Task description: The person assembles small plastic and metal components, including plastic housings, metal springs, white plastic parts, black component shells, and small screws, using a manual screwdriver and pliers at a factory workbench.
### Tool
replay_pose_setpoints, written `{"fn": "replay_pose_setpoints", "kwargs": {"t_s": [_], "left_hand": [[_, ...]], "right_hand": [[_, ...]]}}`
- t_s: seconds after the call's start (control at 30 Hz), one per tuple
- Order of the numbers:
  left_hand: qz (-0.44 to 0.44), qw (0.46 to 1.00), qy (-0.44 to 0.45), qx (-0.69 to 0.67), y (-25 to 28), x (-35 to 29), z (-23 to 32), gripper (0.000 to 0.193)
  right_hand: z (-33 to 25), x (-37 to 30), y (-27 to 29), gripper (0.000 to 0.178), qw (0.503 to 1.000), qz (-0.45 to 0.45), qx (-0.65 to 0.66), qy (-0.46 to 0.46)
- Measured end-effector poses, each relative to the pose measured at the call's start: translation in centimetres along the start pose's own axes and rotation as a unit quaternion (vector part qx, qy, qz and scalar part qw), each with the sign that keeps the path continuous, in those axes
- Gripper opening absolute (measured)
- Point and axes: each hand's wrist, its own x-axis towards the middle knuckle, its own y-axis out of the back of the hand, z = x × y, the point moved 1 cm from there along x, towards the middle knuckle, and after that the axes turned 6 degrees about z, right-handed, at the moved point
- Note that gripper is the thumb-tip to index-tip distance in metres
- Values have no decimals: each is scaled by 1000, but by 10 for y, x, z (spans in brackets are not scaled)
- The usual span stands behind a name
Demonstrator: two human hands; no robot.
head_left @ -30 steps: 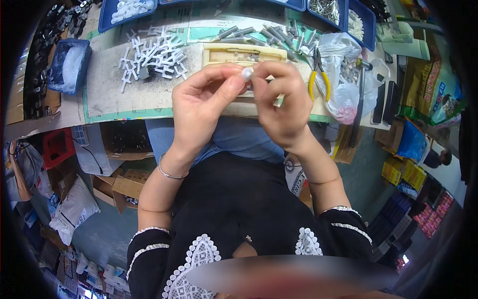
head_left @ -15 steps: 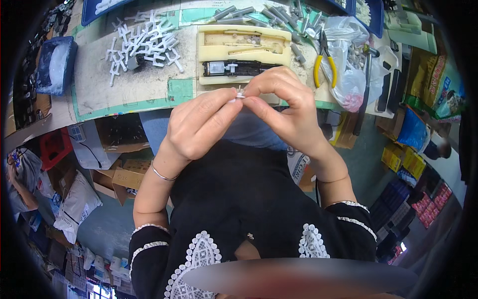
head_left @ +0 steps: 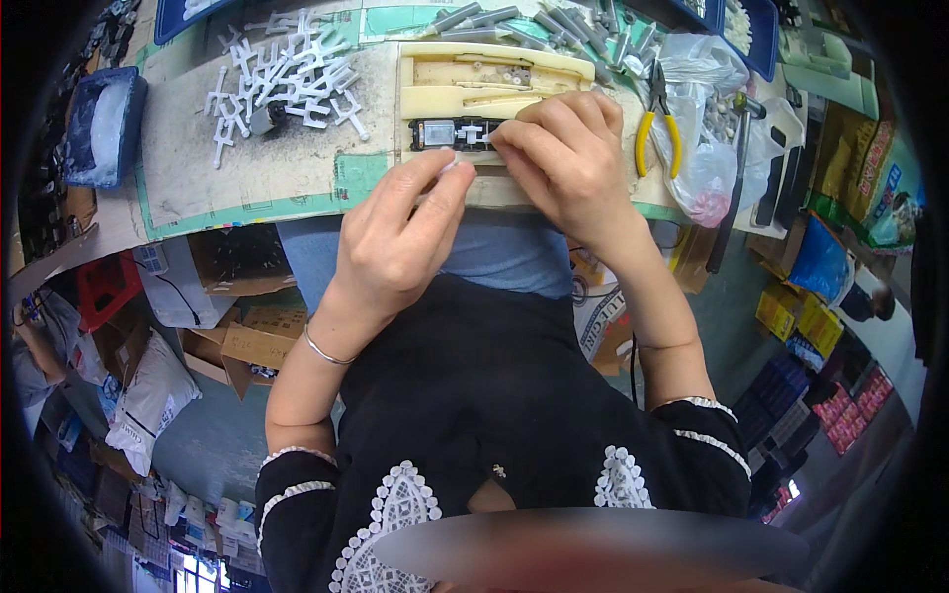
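Note:
A long black housing (head_left: 447,135) lies in a cream foam-like holder (head_left: 494,102) on the bench. It carries a pale rectangular block at its left end and a small white cross-shaped part (head_left: 472,134) near its middle. My right hand (head_left: 571,163) is over the housing's right part, its thumb and fingertips pinched together beside the white part. Whatever sits in that pinch is hidden. Just in front of the holder's near edge, my left hand (head_left: 397,237) has its fingers closed on a small white plastic piece (head_left: 450,160), mostly covered by the fingertips.
White forked plastic parts (head_left: 292,79) lie heaped at left, with a blue tray (head_left: 107,128) beyond. Grey cylinders (head_left: 573,30) are strewn behind the holder. Yellow-handled pliers (head_left: 657,124), a clear plastic bag (head_left: 697,148) and a hammer (head_left: 736,168) lie on the right.
My hands, together on a small white part with a thin pin, have parted. The right has moved forward to the black housing; the left has stayed near the holder's front edge.

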Motion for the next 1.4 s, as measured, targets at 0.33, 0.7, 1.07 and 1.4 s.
{"fn": "replay_pose_setpoints", "kwargs": {"t_s": [0.33, 0.7, 1.07, 1.4], "left_hand": [[-123, 990, 31, 62, -14, -6, 14, 39], [-150, 985, 2, 84, -12, 1, 16, 39], [15, 973, 183, -139, 16, 28, 3, 12], [56, 828, 415, -373, 12, 45, -21, 14]], "right_hand": [[-6, 10, 7, 11, 999, -38, 4, -7], [5, 14, 24, 12, 997, -66, 35, 1], [192, 76, 63, 22, 948, -40, -303, -94], [175, 80, 69, 10, 971, 86, -187, -119]]}}
